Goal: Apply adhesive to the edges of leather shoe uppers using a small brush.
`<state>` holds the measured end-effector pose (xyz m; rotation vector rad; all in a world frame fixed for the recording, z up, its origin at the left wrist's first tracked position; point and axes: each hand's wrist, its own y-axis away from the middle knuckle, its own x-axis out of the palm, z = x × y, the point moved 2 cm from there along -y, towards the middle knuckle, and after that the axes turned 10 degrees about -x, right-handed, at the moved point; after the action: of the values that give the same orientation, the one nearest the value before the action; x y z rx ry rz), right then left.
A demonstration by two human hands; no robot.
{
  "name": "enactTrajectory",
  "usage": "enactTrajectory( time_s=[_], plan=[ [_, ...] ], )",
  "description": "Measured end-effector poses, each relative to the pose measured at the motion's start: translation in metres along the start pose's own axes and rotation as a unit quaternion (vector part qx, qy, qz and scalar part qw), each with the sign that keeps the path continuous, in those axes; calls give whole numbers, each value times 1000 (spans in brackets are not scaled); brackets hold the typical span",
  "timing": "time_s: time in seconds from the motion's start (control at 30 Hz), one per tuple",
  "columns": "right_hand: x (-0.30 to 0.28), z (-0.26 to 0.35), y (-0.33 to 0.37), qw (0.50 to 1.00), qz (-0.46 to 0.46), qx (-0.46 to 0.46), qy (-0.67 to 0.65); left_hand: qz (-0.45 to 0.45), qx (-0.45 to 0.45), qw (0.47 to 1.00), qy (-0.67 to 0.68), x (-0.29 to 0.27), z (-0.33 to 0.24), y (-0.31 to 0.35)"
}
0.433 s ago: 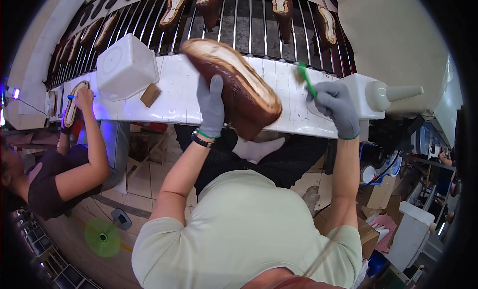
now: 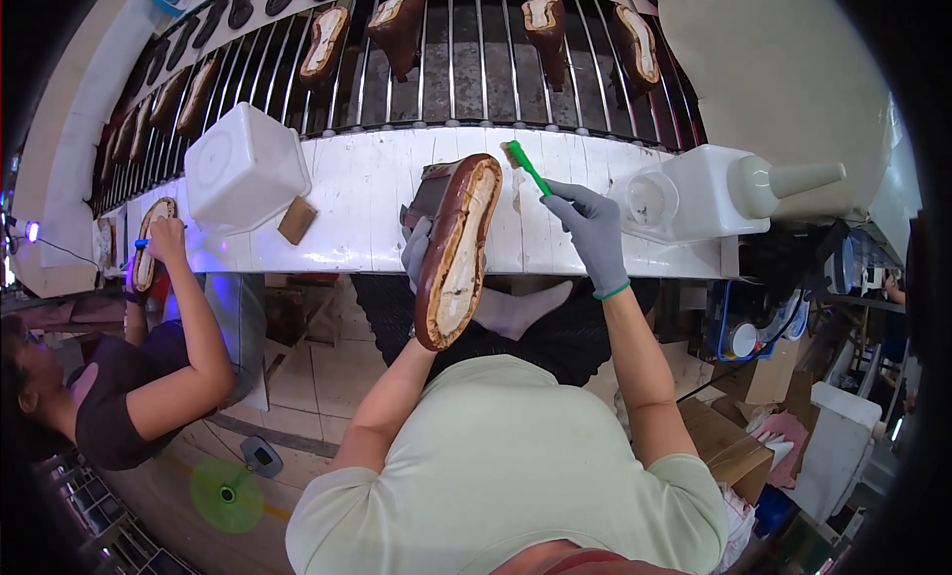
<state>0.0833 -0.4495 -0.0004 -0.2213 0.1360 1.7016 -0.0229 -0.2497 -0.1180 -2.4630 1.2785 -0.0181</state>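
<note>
A brown leather shoe upper point(image 2: 461, 248) is upside down in my gloved left hand point(image 2: 415, 253), its pale underside facing up. Most of that hand is hidden behind the shoe upper. Between the fingers of my gloved right hand point(image 2: 593, 231) is a small green-handled brush point(image 2: 527, 166), its bristles angled toward the shoe upper but apart from it. Close by my right hand stands a small round clear cup point(image 2: 647, 204), beside a white plastic bottle point(image 2: 706, 193) with a long nozzle.
The white bench point(image 2: 372, 164) carries an upturned white tub point(image 2: 241, 169) and a small brown block point(image 2: 297, 220). Beyond, more shoe uppers point(image 2: 324, 46) lie on a conveyor of metal rollers point(image 2: 476, 69). At left a co-worker's hand point(image 2: 167, 240) works on another shoe piece.
My left hand has turned the shoe upper more upright and brought it nearer to me. The right hand has moved left with the brush, uncovering the clear cup.
</note>
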Motion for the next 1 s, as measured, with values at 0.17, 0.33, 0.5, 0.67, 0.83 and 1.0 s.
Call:
enactTrajectory(
  time_s=[0.17, 0.33, 0.5, 0.67, 0.83, 1.0],
  plan=[
    [17, -12, -13, 998, 39, -31, 38, 169, -211, 963, -3, -22, 96, 37],
    [4, -11, -6, 996, 86, -5, 34, 30, 151, 981, -119, -4, -9, -13],
    [7, 5, 5, 979, 204, 21, 7, 0, 175, 979, -104, -11, -19, -16],
    [5, 2, 14, 970, 226, 79, -26, 16, 224, 964, -145, -9, -29, -20],
    [9, 2, 29, 984, 175, 40, 24, 1, 195, 976, -97, -3, -24, -16],
    [30, 49, 61, 963, 253, -80, 33, 124, -124, 985, 6, -27, 69, 38]
  ],
)
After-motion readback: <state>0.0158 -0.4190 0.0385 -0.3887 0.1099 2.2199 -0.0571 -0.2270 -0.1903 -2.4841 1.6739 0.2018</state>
